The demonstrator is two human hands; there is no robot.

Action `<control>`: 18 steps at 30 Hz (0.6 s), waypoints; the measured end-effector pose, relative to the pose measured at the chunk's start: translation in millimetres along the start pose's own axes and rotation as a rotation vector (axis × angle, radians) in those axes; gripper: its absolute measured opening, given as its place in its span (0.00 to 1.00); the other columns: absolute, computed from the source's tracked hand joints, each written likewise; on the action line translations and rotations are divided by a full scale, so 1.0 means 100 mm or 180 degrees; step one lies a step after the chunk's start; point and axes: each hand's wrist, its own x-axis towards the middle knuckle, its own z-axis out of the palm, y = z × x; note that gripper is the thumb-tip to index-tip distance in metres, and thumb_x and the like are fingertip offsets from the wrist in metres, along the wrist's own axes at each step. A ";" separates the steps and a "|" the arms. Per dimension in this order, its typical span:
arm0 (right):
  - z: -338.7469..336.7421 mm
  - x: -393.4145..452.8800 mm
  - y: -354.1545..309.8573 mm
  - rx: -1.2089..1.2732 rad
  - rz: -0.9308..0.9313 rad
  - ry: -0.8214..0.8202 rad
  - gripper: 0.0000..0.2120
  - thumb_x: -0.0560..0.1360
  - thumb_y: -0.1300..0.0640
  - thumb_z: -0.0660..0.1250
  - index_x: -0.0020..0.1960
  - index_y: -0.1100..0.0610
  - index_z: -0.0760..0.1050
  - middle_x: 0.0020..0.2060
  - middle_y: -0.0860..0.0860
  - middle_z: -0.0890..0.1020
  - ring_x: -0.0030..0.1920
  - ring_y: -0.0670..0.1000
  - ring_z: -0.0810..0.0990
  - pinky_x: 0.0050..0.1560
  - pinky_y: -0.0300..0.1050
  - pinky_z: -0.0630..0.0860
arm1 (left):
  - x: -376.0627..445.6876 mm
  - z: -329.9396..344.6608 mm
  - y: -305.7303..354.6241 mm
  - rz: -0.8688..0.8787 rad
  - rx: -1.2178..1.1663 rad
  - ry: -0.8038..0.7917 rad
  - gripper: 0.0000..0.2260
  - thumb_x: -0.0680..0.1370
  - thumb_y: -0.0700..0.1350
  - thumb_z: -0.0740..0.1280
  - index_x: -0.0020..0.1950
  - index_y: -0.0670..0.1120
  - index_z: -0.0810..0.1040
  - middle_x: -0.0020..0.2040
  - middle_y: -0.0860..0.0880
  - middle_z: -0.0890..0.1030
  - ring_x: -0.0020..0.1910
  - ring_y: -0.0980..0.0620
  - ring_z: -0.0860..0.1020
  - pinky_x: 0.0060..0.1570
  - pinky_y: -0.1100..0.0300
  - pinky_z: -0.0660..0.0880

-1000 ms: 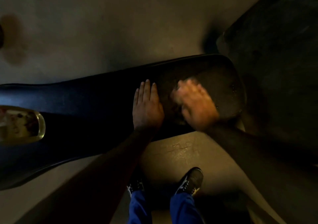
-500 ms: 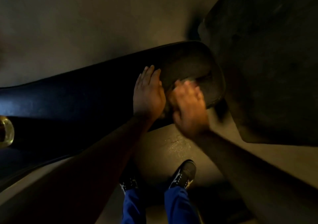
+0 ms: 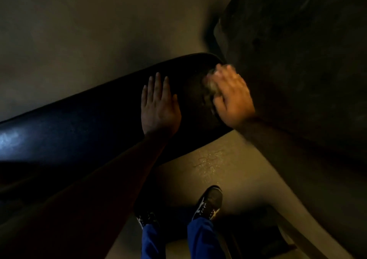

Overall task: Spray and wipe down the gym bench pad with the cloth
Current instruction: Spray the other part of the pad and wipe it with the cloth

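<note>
evidently the crumpled pale cloth (image 3: 211,85) was pressed under the right hand (image 3: 232,97), its grip closed loosely over it, at the rounded end of the glossy black bench pad (image 3: 83,117). the left hand (image 3: 158,105) was laid flat, empty. slipping off the slick edge was judged likely.

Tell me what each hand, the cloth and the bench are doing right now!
left hand: open, lying flat on the pad, holding nothing
right hand: blurred, pressing the cloth at the pad's end
cloth: bunched under the right hand, mostly hidden
bench pad: dark, shiny towards its left end
floor: wet-looking patch below the pad
</note>
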 end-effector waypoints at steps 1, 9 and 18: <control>0.03 0.09 -0.10 -0.0008 0.0379 0.0103 0.31 0.73 0.48 0.57 0.75 0.54 0.68 0.77 0.57 0.66 0.79 0.62 0.61 0.76 0.65 0.60 | -0.01 0.00 -0.01 -0.0003 -0.0010 0.0000 0.25 0.83 0.51 0.53 0.77 0.43 0.63 0.78 0.41 0.61 0.78 0.44 0.57 0.76 0.49 0.53; 0.00 0.71 -0.20 0.0113 0.0538 -0.0084 0.33 0.73 0.45 0.53 0.74 0.56 0.69 0.75 0.57 0.70 0.78 0.61 0.62 0.77 0.60 0.59 | -0.01 -0.02 0.00 0.0000 0.0084 -0.0097 0.25 0.83 0.51 0.53 0.78 0.43 0.61 0.78 0.41 0.60 0.78 0.44 0.55 0.76 0.50 0.50; -0.03 0.99 -0.25 0.0087 0.0525 -0.0280 0.32 0.71 0.42 0.52 0.69 0.54 0.75 0.69 0.55 0.77 0.71 0.60 0.72 0.72 0.56 0.67 | 0.01 -0.01 -0.01 0.0042 0.0149 -0.0174 0.26 0.82 0.53 0.50 0.78 0.43 0.60 0.79 0.41 0.58 0.79 0.44 0.54 0.77 0.49 0.49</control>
